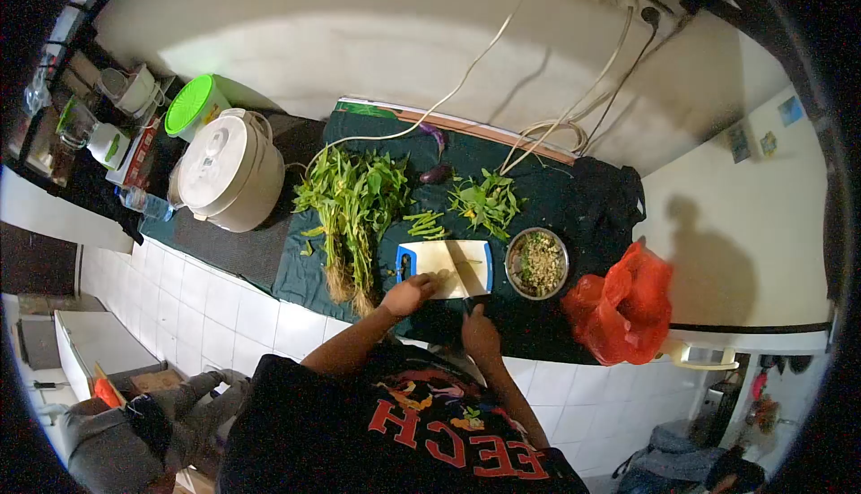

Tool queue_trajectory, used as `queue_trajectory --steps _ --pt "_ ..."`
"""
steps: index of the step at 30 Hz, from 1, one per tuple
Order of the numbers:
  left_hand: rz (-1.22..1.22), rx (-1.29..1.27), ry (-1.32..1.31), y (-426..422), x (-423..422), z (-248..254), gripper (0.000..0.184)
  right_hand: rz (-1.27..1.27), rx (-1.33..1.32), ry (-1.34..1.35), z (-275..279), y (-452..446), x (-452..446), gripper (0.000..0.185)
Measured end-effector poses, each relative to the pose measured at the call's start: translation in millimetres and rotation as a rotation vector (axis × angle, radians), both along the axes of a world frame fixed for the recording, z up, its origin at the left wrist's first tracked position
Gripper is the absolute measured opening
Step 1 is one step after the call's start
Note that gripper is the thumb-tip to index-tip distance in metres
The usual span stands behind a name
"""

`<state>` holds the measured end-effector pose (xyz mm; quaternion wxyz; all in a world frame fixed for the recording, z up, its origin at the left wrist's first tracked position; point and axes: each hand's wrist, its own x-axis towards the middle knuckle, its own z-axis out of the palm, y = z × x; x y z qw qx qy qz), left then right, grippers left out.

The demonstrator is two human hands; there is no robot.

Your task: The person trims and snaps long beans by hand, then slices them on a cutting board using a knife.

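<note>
A white cutting board [477, 270] with a blue edge lies on the dark green cloth in front of me. My right hand [482, 334] is closed around a knife [465, 295], whose blade reaches over the board's front edge. At the board's lower left, my left hand [413, 295] has its fingers bent together over a small pale piece that I cannot make out. Just behind the board lie cut green stalks [425, 225]. Right of it stands a metal bowl [509, 266] holding chopped pale and green bits.
Rooted leafy greens [354, 198] lie left of the board, and loose leaves [485, 203] behind it. Two purple eggplants, one of them here [436, 174], rest near the wall. A red plastic bag [623, 306] sits right; a white rice cooker [229, 171] stands left. Cables cross the back.
</note>
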<state>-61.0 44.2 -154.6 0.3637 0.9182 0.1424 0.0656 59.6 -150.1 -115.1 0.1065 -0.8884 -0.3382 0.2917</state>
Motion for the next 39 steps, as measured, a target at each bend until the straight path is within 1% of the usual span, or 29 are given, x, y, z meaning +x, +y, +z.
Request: queue_trajectory --steps 2,3,5,6,8,11,13,14,16,17,18,20,21,23,24,26,27,29,30,32,33,35,36,38,39 --pt "-0.058 0.053 0.044 2 -2 4 0.027 0.014 -0.001 0.025 1 2 2 0.042" --pt "-0.060 0.054 0.046 2 0 3 0.027 0.012 0.000 0.027 12 3 2 0.042" --pt "-0.101 -0.050 -0.043 -5 9 -4 0.025 0.019 0.054 -0.071 50 1 -2 0.037" --pt "-0.105 -0.053 -0.039 -9 16 -4 0.025 0.015 0.052 -0.067 57 -1 -2 0.037" --pt "-0.099 0.021 0.096 -12 34 -7 0.025 -0.078 0.031 -0.015 65 -10 3 0.034" --pt "-0.067 -0.047 0.008 -9 50 -15 0.028 -0.097 0.034 -0.067 68 -27 4 0.034" --pt "0.046 -0.106 -0.163 -7 52 -24 0.033 -0.070 0.023 -0.084 54 -41 4 0.034" --pt "0.049 -0.110 -0.166 -6 49 -17 0.033 -0.041 0.022 -0.096 51 -45 3 0.035" --pt "0.067 0.138 -0.084 -1 36 -1 0.032 0.003 0.017 -0.076 46 -50 1 0.036" --pt "0.067 0.188 -0.142 0 32 -6 0.026 0.046 0.014 -0.055 44 -50 0 0.037" --pt "0.074 0.190 -0.142 1 29 -10 0.026 0.053 0.016 -0.056 38 -53 -2 0.037" --pt "0.019 0.200 -0.077 3 25 -18 0.021 0.216 0.074 -0.178 25 -57 -5 0.040" --pt "0.026 0.197 -0.077 2 25 -16 0.021 0.223 0.072 -0.179 27 -52 -4 0.040" --pt "0.050 0.231 -0.106 -2 23 -15 0.019 0.107 -0.060 -0.009 29 -42 -4 0.042" --pt "0.055 0.225 -0.104 -4 22 -17 0.019 0.112 -0.067 -0.007 31 -41 -5 0.042" --pt "0.049 0.157 -0.054 -3 21 -20 0.021 0.223 0.029 -0.122 33 -37 -8 0.042" --pt "0.055 0.155 -0.050 -2 20 -19 0.021 0.229 0.028 -0.119 30 -35 -9 0.042" --pt "0.102 0.062 -0.011 -2 17 -16 0.023 0.190 0.037 -0.129 21 -28 -12 0.042" --pt "0.107 0.061 -0.009 -3 17 -14 0.023 0.196 0.036 -0.127 17 -26 -14 0.042" --pt "0.152 -0.099 0.032 -1 17 -10 0.023 0.089 -0.017 -0.085 10 -22 -14 0.042" --pt "0.155 -0.098 0.030 1 16 -11 0.023 0.091 -0.016 -0.087 3 -20 -13 0.042" --pt "0.041 0.175 -0.066 1 11 -18 0.022 0.026 -0.091 0.014 -15 -19 -12 0.041" --pt "0.041 0.177 -0.071 1 11 -25 0.022 0.026 -0.089 0.009 -21 -16 -9 0.041" --pt "0.096 0.086 -0.119 0 11 -37 0.021 0.032 -0.003 -0.010 -26 -7 -3 0.040" --pt "0.096 0.090 -0.123 0 9 -34 0.021 0.032 0.001 -0.014 -22 -2 0 0.040"
